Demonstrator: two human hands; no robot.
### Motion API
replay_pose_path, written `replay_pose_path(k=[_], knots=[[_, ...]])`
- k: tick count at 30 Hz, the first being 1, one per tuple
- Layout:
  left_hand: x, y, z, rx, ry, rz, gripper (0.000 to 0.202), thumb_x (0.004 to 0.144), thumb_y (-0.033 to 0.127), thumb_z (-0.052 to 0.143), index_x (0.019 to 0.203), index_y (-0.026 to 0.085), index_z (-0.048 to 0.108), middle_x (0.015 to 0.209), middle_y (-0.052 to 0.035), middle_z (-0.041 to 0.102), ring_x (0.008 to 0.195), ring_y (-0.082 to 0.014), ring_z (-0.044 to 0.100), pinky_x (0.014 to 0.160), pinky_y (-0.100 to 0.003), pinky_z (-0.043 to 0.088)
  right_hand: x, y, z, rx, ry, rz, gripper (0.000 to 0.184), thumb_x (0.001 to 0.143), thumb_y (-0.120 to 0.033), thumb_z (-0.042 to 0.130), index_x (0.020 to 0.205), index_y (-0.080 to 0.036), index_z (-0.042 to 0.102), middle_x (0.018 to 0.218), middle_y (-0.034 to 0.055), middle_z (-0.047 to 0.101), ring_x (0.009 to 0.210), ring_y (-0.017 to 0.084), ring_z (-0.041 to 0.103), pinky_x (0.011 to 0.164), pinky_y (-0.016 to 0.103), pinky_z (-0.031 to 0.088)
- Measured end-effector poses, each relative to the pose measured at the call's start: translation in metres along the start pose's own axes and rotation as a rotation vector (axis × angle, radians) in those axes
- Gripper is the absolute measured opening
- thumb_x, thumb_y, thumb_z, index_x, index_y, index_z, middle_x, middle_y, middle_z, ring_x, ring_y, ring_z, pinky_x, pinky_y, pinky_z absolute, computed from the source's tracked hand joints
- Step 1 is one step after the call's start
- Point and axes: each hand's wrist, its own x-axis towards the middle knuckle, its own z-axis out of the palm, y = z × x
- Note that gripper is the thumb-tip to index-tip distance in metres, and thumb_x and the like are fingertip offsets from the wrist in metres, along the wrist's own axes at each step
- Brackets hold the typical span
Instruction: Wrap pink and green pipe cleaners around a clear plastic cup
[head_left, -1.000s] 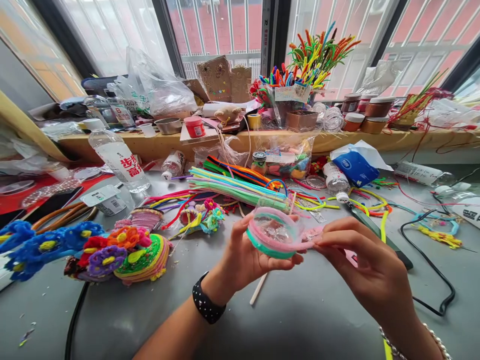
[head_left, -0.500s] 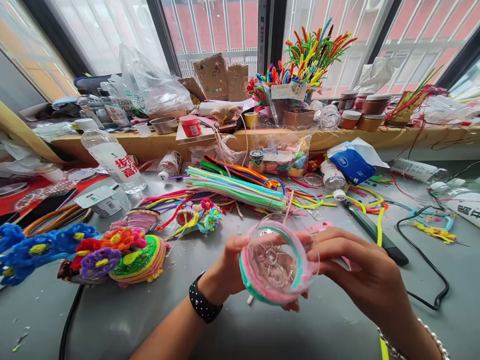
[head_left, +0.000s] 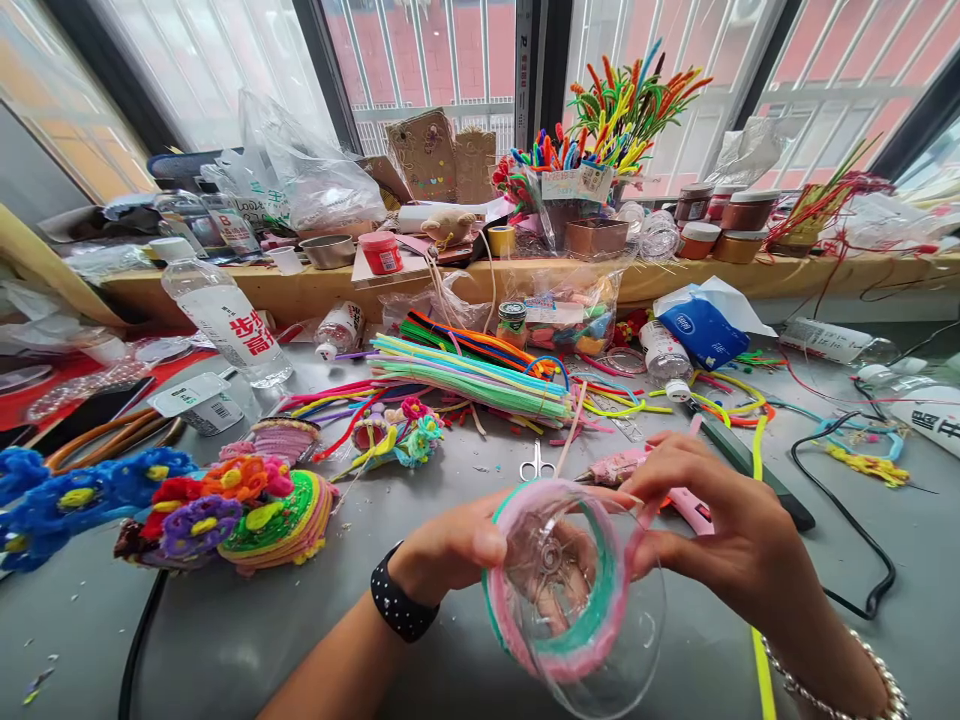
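A pink and green fuzzy ring [head_left: 504,622], apparently pipe cleaner wrapped round a clear plastic cup, faces up toward me with its ribbed clear bottom showing inside. My left hand [head_left: 450,545] grips it from the left, thumb on the rim, other fingers behind and partly hidden. Overlapping its lower right side is a clear round plastic piece [head_left: 637,645]. My right hand [head_left: 712,510] pinches at the upper right edge, where clear plastic and pink meet. Past my hands lie small scissors [head_left: 537,464] and a pink glue gun [head_left: 611,466], partly covered by my right hand.
Bundled pipe cleaners [head_left: 472,380] lie mid-table. Fuzzy flower pieces [head_left: 225,510] sit at left near a water bottle [head_left: 225,315]. A dark green tool [head_left: 750,465] and black cable [head_left: 885,560] are at right. Jars [head_left: 750,210] line the ledge.
The ringed cup has come lower and nearer, and tilted. The clear piece has shifted down to the right, partly off the ring. Scissors and glue gun are now more visible.
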Motion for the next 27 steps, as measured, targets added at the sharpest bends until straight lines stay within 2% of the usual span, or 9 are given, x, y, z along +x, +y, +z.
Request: replay_pose_path(k=[5, 11, 14, 17, 19, 21, 24, 27], knots=[[0.000, 0.007, 0.009, 0.042, -0.005, -0.016, 0.097, 0.049, 0.054, 0.074, 0.133, 0.017, 0.044, 0.108, -0.0168, 0.066, 0.092, -0.0346, 0.065, 0.051, -0.028, 0.052, 0.000, 0.003, -0.002, 0.013, -0.064, -0.067, 0.028, 0.075, -0.049, 0.063, 0.080, -0.022, 0.060, 0.064, -0.0009, 0.065, 0.064, 0.016, 0.059, 0.067, 0.032, 0.044], [0.001, 0.007, 0.010, 0.069, -0.030, -0.008, 0.086, 0.053, 0.053, 0.071, 0.128, 0.016, 0.051, 0.108, -0.0170, 0.066, 0.097, -0.0332, 0.063, 0.046, -0.021, 0.044, -0.003, 0.005, -0.004, -0.057, -0.042, -0.100, 0.028, 0.076, -0.050, 0.062, 0.083, -0.023, 0.061, 0.067, -0.0012, 0.066, 0.063, 0.015, 0.056, 0.073, 0.034, 0.044], [0.001, 0.009, 0.010, 0.116, -0.045, 0.030, 0.083, 0.057, 0.055, 0.068, 0.128, 0.016, 0.051, 0.106, -0.0158, 0.066, 0.096, -0.0322, 0.064, 0.053, -0.023, 0.045, -0.004, 0.006, -0.004, -0.176, 0.011, -0.137, 0.025, 0.074, -0.047, 0.065, 0.083, -0.024, 0.061, 0.069, -0.0004, 0.065, 0.069, 0.018, 0.056, 0.084, 0.039, 0.042], [0.001, 0.010, 0.009, 0.247, -0.033, 0.088, 0.083, 0.063, 0.057, 0.063, 0.133, 0.017, 0.045, 0.110, -0.0145, 0.065, 0.097, -0.0312, 0.063, 0.071, -0.033, 0.049, -0.004, 0.008, -0.003, -0.364, 0.177, -0.145, 0.027, 0.073, -0.045, 0.067, 0.090, -0.024, 0.061, 0.083, 0.0044, 0.066, 0.085, 0.023, 0.056, 0.091, 0.042, 0.038], [0.002, 0.010, 0.007, 0.458, 0.026, 0.150, 0.080, 0.064, 0.049, 0.066, 0.134, 0.021, 0.042, 0.120, -0.0121, 0.060, 0.104, -0.0299, 0.059, 0.084, -0.037, 0.046, -0.005, 0.011, -0.002, -0.457, 0.267, -0.080, 0.033, 0.074, -0.046, 0.066, 0.097, -0.023, 0.060, 0.094, 0.0076, 0.064, 0.094, 0.025, 0.055, 0.090, 0.042, 0.039], [0.004, 0.008, 0.005, 0.733, 0.123, 0.200, 0.079, 0.062, 0.036, 0.070, 0.135, 0.025, 0.041, 0.131, -0.0085, 0.053, 0.111, -0.0279, 0.054, 0.089, -0.036, 0.044, -0.006, 0.015, -0.001, -0.444, 0.276, 0.041, 0.032, 0.077, -0.045, 0.063, 0.099, -0.022, 0.060, 0.097, 0.0078, 0.064, 0.094, 0.024, 0.056, 0.084, 0.038, 0.044], [0.008, 0.003, 0.004, 1.066, 0.264, 0.220, 0.083, 0.060, 0.026, 0.071, 0.136, 0.028, 0.037, 0.134, -0.0060, 0.049, 0.108, -0.0238, 0.052, 0.085, -0.031, 0.045, -0.006, 0.020, 0.000, -0.235, 0.173, 0.256, 0.023, 0.085, -0.043, 0.055, 0.093, -0.023, 0.062, 0.093, 0.0050, 0.066, 0.089, 0.020, 0.061, 0.077, 0.032, 0.049], [0.012, -0.002, 0.003, 1.247, 0.317, 0.271, 0.084, 0.060, 0.026, 0.070, 0.136, 0.029, 0.034, 0.128, -0.0063, 0.053, 0.096, -0.0201, 0.054, 0.080, -0.030, 0.046, -0.004, 0.020, 0.002, 0.013, 0.060, 0.441, 0.027, 0.084, -0.046, 0.054, 0.093, -0.023, 0.064, 0.094, 0.0044, 0.068, 0.080, 0.017, 0.065, 0.064, 0.027, 0.052]])
